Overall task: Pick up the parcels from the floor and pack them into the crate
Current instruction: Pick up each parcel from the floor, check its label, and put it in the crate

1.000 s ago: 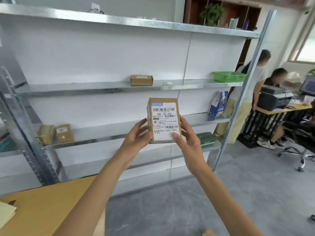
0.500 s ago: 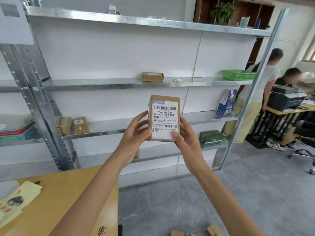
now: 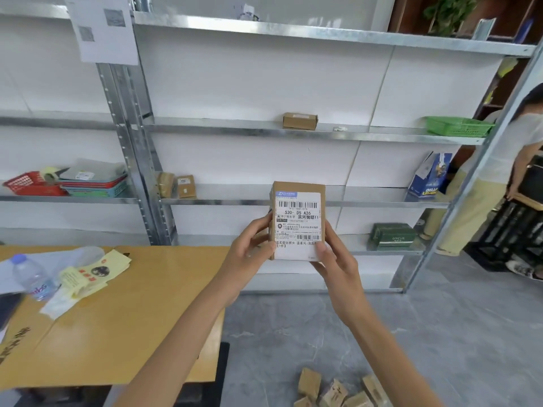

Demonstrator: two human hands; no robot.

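I hold a small brown cardboard parcel (image 3: 298, 214) upright in front of me, its white shipping label facing the camera. My left hand (image 3: 249, 249) grips its left edge and my right hand (image 3: 333, 257) grips the lower right corner, thumb on the label. Several more brown parcels (image 3: 335, 390) lie on the grey floor at the bottom edge. No crate for packing shows clearly; a black crate (image 3: 511, 233) stands at the far right by a person.
Metal shelving (image 3: 293, 130) fills the wall ahead, bearing small boxes, a green basket (image 3: 458, 126), red and coloured trays (image 3: 67, 183) and a green box (image 3: 392, 236). A wooden table (image 3: 117, 318) at the left carries a water bottle (image 3: 32, 277) and papers. A person (image 3: 499, 177) stands at the right.
The view has swung left and down: the table, bottle and floor parcels have come into sight. Both hands keep the same hold on the parcel.
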